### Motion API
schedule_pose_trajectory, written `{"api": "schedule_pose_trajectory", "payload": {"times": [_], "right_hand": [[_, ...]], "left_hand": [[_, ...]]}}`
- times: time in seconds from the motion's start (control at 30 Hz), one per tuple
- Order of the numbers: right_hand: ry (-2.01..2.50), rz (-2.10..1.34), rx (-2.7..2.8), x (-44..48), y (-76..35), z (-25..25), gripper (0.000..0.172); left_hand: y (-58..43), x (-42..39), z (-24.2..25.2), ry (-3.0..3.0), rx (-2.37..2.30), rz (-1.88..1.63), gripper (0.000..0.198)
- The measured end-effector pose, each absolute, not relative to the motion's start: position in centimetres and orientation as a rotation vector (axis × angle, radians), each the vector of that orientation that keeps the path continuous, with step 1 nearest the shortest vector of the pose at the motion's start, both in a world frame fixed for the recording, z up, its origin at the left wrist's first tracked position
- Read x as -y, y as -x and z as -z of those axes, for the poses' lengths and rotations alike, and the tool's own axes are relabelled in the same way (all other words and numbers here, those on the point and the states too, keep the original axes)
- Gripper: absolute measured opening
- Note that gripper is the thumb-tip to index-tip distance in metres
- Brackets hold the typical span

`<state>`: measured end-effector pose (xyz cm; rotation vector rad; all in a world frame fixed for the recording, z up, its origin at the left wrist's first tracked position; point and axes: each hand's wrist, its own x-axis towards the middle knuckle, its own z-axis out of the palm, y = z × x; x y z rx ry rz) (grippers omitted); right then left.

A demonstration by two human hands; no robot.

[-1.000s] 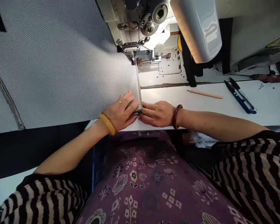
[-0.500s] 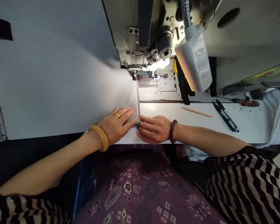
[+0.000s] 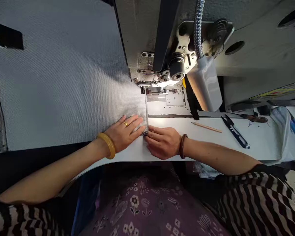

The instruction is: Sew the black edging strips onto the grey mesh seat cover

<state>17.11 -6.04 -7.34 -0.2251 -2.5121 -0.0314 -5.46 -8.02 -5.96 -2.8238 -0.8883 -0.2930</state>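
A large grey mesh fabric panel (image 3: 64,91) fills the left of the view, and its bound edge runs up to the presser foot (image 3: 144,88) of a sewing machine (image 3: 177,65). My left hand (image 3: 124,132) lies flat on the fabric near its corner, fingers spread, with a gold ring and a yellow bangle on it. My right hand (image 3: 162,142) rests on the white table (image 3: 260,141), its fingertips pressed against the fabric's bound edge. The needle is hidden from this angle.
A wooden pencil (image 3: 206,127) and dark blue thread snips (image 3: 234,131) lie on the table to the right. A white machine lamp (image 3: 205,85) hangs beside the needle plate (image 3: 174,98). A white plastic sheet (image 3: 282,131) lies at the far right.
The view has tilted, so the machine looks larger and the table sits lower in the picture. Both hands stay at the fabric's corner, and the lamp and snips have shifted in view.
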Motion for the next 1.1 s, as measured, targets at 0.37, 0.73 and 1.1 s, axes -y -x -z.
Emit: {"api": "schedule_pose_trajectory", "payload": {"times": [0.37,0.73,1.1], "right_hand": [[0.325,-0.021,2.626,4.8,-16.9,7.4,0.025],[0.476,-0.152,2.604,3.3,-16.8,8.1,0.026],[0.646,-0.172,2.588,2.0,-16.9,8.1,0.026]], "left_hand": [[6.2,5.0,6.5,2.785,0.867,0.313,0.038],[6.8,2.2,7.1,2.864,0.936,0.276,0.041],[7.3,-0.4,7.2,2.931,0.92,0.187,0.046]]}}
